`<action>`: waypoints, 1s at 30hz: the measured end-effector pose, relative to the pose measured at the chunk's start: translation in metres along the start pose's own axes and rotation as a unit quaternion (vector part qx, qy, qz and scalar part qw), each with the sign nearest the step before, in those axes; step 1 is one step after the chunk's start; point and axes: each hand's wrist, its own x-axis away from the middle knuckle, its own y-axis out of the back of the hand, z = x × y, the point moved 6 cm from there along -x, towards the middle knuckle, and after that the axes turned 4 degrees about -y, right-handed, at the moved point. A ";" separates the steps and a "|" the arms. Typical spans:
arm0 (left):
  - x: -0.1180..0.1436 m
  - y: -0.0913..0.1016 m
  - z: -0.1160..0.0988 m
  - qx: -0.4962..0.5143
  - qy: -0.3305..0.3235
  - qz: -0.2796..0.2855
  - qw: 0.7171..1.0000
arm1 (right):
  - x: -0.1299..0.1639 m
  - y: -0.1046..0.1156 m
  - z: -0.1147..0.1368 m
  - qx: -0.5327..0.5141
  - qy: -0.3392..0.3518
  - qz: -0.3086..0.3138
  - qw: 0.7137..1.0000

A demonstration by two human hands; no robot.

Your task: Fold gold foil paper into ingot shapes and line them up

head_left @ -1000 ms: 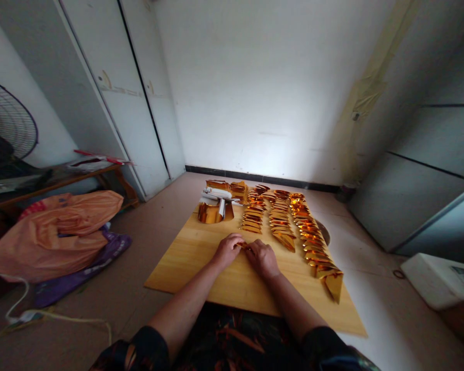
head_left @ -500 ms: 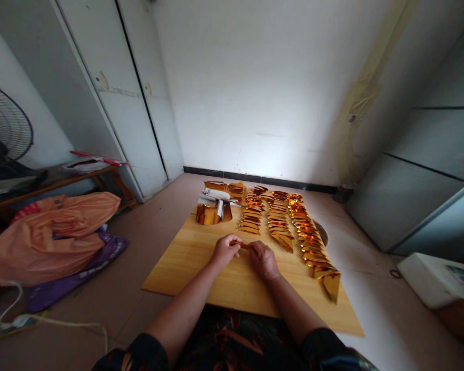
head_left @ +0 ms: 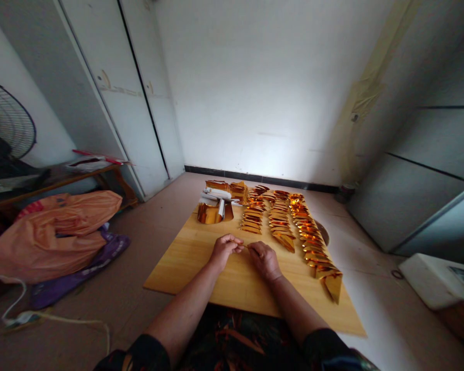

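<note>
The left hand (head_left: 225,250) and right hand (head_left: 265,259) meet over the wooden board (head_left: 185,257), fingers pinched shut on a small gold foil piece (head_left: 244,246) between them (mostly hidden by the fingers); beyond lie rows of folded gold pieces (head_left: 282,221); a foil roll (head_left: 212,211) stands at the board's far left.

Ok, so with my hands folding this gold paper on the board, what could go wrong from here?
The gold piece is small and mostly hidden between your left hand and right hand, so a crease could easily go crooked. The rows of folded pieces lie close beyond your right hand; a stray move might scatter them. The last folded piece sits near the edge of the wooden board and could slip onto the floor.
</note>
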 end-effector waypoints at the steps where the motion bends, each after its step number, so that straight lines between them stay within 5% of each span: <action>1: 0.000 0.000 0.000 0.004 -0.002 -0.002 1.000 | 0.000 -0.001 0.000 0.008 0.002 0.003 1.000; 10: -0.001 -0.001 -0.003 0.005 0.001 0.014 1.000 | 0.000 -0.002 0.004 0.043 0.009 0.015 0.999; 30: 0.001 -0.003 -0.001 -0.117 0.004 0.068 0.991 | -0.001 0.011 0.000 -0.168 -0.052 0.017 0.984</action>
